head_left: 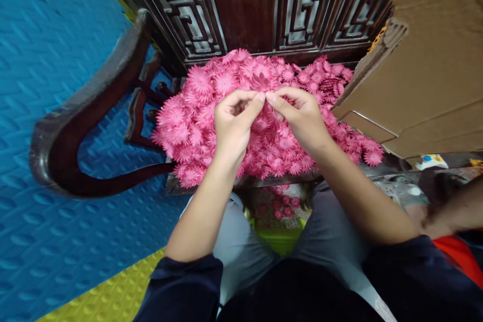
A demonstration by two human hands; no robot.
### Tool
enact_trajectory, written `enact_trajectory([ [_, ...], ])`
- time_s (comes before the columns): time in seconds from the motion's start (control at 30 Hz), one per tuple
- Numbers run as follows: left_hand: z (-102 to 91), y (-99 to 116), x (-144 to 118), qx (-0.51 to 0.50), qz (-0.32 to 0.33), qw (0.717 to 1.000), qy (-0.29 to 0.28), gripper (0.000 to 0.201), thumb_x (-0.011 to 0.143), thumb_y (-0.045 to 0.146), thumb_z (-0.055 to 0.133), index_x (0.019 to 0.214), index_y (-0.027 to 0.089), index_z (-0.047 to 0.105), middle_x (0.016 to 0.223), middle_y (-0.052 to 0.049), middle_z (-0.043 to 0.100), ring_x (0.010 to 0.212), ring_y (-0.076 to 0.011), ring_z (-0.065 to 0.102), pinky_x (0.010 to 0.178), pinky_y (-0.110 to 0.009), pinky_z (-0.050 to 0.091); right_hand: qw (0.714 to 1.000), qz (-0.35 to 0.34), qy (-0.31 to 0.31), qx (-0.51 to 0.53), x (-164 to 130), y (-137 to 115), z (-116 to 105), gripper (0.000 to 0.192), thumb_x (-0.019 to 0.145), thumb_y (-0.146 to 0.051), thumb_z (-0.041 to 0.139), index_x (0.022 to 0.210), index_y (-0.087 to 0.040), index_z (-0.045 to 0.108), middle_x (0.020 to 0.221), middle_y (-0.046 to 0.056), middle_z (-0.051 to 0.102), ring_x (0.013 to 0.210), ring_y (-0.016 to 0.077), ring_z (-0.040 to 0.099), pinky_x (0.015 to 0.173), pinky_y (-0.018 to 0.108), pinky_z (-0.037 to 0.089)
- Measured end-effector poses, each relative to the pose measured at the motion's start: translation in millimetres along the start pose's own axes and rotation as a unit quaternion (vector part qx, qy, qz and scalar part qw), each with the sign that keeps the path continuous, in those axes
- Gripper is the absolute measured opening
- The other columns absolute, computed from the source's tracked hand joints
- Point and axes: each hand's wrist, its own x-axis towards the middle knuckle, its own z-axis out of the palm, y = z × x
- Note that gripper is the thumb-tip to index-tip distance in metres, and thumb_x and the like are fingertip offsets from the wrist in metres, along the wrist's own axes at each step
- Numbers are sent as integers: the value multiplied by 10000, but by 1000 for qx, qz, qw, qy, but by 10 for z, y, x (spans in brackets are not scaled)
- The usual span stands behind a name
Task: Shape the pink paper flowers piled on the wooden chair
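Note:
My left hand [238, 110] and my right hand [294, 110] meet over the middle of the pile, thumbs and index fingers pinched tip to tip. A darker pink artificial flower [259, 81] rises just beyond the fingertips, seen partly from the side, and both pinches appear to be on its base. The fingers cover that base, so its exact shape is hidden. Beneath and around the hands spreads a heap of pink artificial flowers [196, 133] with thin pointed petals, lying on a dark wooden bench seat [245, 181].
A curved wooden armrest [56, 161] bounds the left side, and a carved lattice backrest [249, 5] stands behind. Cardboard [433, 60] leans at right. More flowers [283, 207] lie on the floor below, near a green plastic piece [279, 240]. Another person's arm [456, 211] shows at right.

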Motion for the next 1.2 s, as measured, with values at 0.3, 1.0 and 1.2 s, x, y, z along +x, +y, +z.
enact_trajectory([
  [0.3,7,-12,2,34,-4,999,20,147,708,95,653,605,190,607,590,61,554,589,-46,501,643,-187,432,991,-64,90,-75,-48,-88,-14,152,727,-338,675,828,-227,653,875,-5,679,806,124,606,805,314,503],
  [1.0,10,-18,-10,234,116,965,-10,61,788,190,606,775,207,663,696,20,596,633,-77,522,603,-217,433,989,-54,108,-84,-32,-115,-38,48,741,-209,641,752,-212,688,812,-24,719,806,117,654,853,322,519],
  [1.2,0,2,-30,304,176,936,-10,74,779,159,594,778,201,654,711,11,594,685,-98,536,671,-243,452,989,-44,109,-90,-46,-93,-22,69,717,-225,649,757,-187,691,798,-4,714,761,118,642,774,298,524],
])
